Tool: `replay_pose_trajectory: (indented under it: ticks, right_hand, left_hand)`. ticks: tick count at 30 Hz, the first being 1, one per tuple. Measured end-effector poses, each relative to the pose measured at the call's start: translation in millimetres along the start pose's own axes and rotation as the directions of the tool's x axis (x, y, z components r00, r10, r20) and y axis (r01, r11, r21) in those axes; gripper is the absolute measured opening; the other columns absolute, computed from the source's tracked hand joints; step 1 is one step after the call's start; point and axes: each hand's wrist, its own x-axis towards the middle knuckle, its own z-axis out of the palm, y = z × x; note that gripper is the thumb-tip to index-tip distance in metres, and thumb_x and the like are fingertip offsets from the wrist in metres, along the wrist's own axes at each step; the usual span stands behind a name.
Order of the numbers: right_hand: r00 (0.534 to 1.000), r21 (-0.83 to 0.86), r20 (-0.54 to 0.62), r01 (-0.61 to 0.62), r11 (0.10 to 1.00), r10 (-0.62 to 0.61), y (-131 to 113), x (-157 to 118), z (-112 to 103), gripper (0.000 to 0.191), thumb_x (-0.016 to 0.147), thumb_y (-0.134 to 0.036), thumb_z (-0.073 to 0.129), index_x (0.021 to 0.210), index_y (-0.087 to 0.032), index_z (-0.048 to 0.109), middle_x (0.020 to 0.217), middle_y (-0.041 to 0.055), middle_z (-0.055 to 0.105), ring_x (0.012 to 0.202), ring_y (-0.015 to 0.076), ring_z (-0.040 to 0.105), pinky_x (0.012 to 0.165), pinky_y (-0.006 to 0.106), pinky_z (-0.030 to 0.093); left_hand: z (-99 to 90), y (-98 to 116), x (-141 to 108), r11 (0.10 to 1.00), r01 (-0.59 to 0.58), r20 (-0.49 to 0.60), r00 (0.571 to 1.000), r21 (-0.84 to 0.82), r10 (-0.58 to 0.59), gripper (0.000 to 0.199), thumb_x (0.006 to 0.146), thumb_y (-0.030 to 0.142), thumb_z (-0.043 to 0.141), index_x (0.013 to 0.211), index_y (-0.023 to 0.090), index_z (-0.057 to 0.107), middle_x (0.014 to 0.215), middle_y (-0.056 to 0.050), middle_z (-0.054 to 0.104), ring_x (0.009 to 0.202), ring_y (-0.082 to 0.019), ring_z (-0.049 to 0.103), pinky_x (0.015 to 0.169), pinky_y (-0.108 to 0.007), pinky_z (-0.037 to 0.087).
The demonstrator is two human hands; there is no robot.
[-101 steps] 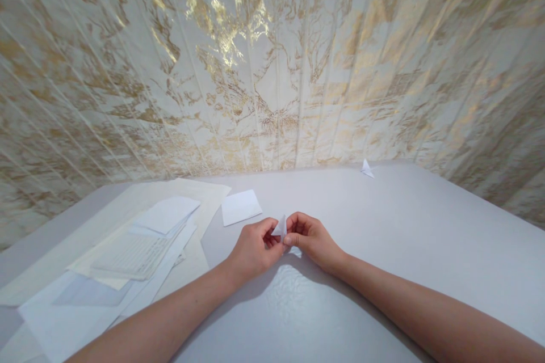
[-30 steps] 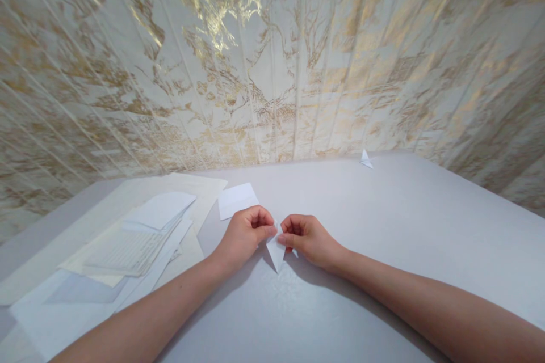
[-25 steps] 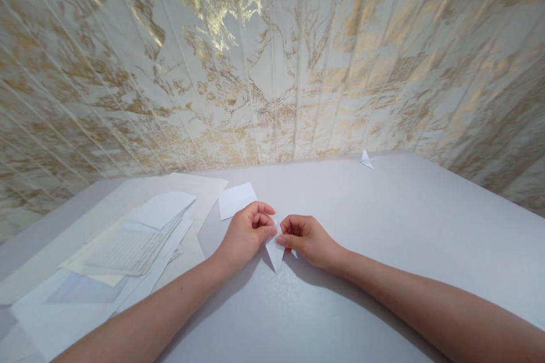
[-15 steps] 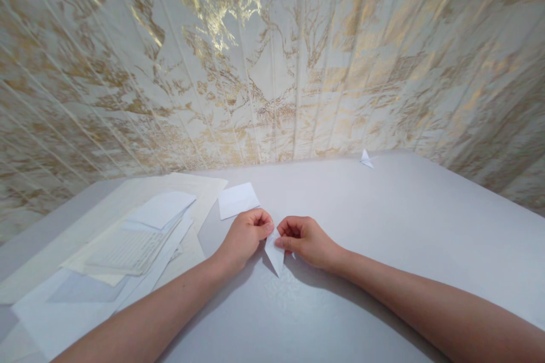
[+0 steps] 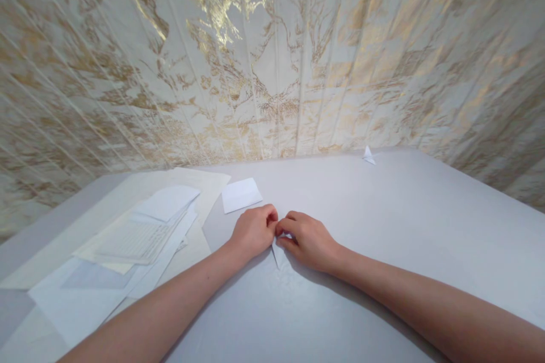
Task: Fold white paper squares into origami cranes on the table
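Close together above the middle of the table, both my hands pinch one small folded piece of white paper (image 5: pixel 277 253). Its pointed lower end juts out toward me, while the upper part is mostly hidden by fingers. My left hand (image 5: pixel 255 231) grips it at the upper left with curled fingers. From the right, my right hand (image 5: pixel 306 241) holds it between thumb and fingertips. Just beyond my left hand lies a white paper rectangle (image 5: pixel 242 195), flat on the table.
On the left, a pile of loose papers (image 5: pixel 128 241), some with writing, spreads over larger cream sheets (image 5: pixel 208 181). A small folded paper figure (image 5: pixel 368 155) stands at the table's (image 5: pixel 404 227) back right. Behind rises a gold-patterned curtain (image 5: pixel 281 68).
The folded paper has turned so that less of its face shows, only a narrow point. My hands have drawn closer together, and my right fingers now cover more of it. The view shifted slightly.
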Motion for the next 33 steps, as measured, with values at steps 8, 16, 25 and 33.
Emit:
replay_pose_trajectory:
  ticks: [8, 16, 25, 33]
  right_hand:
    - [0.999, -0.093, 0.036, 0.029, 0.995, -0.026, 1.1, -1.3, -5.5, 0.014, 0.08, -0.025, 0.059, 0.091, -0.021, 0.064, 0.091, 0.006, 0.061, 0.088, 0.0192, 0.053, 0.074, 0.029, 0.039]
    - [0.995, -0.041, 0.0, 0.096, 0.995, -0.096, 9.7, 1.3, -2.7, 0.024, 0.076, -0.027, 0.065, 0.099, -0.019, 0.066, 0.089, 0.0074, 0.062, 0.084, 0.0191, 0.054, 0.078, 0.031, 0.038]
    - [0.994, -0.27, 0.055, 0.11, 0.957, -0.099, 4.7, -4.9, -7.5, 0.03, 0.085, -0.038, 0.053, 0.112, -0.028, 0.061, 0.096, 0.0095, 0.057, 0.091, 0.0237, 0.045, 0.077, 0.036, 0.032]
    - [0.996, -0.262, 0.065, 0.083, 0.961, -0.069, 14.3, -0.3, -12.6, 0.046, 0.08, -0.053, 0.051, 0.122, -0.035, 0.052, 0.106, 0.0098, 0.052, 0.099, 0.0267, 0.041, 0.082, 0.04, 0.03]
  left_hand:
    - [-20.3, -6.1, -0.6, 0.985, -0.161, 0.21, 0.963, -0.065, 0.171, 0.013, 0.07, 0.02, 0.056, 0.074, 0.021, 0.068, 0.069, -0.001, 0.061, 0.068, -0.016, 0.054, 0.065, -0.025, 0.038]
    - [-19.9, -8.4, -0.1, 0.996, -0.084, 0.204, 0.975, -0.035, 0.09, 0.016, 0.06, 0.016, 0.065, 0.075, 0.022, 0.067, 0.068, 0.002, 0.057, 0.066, -0.014, 0.052, 0.062, -0.024, 0.036]
    - [-18.6, -7.9, -0.6, 0.999, -0.019, 0.171, 0.985, -0.032, 0.025, 0.019, 0.059, 0.012, 0.066, 0.074, 0.02, 0.059, 0.062, 0.005, 0.051, 0.06, -0.013, 0.047, 0.058, -0.024, 0.033]
    - [-21.2, -7.8, -5.2, 0.963, -0.249, 0.222, 0.938, -0.104, 0.266, 0.011, 0.067, 0.008, 0.056, 0.067, 0.019, 0.059, 0.074, -0.001, 0.056, 0.078, -0.016, 0.052, 0.074, -0.027, 0.04]
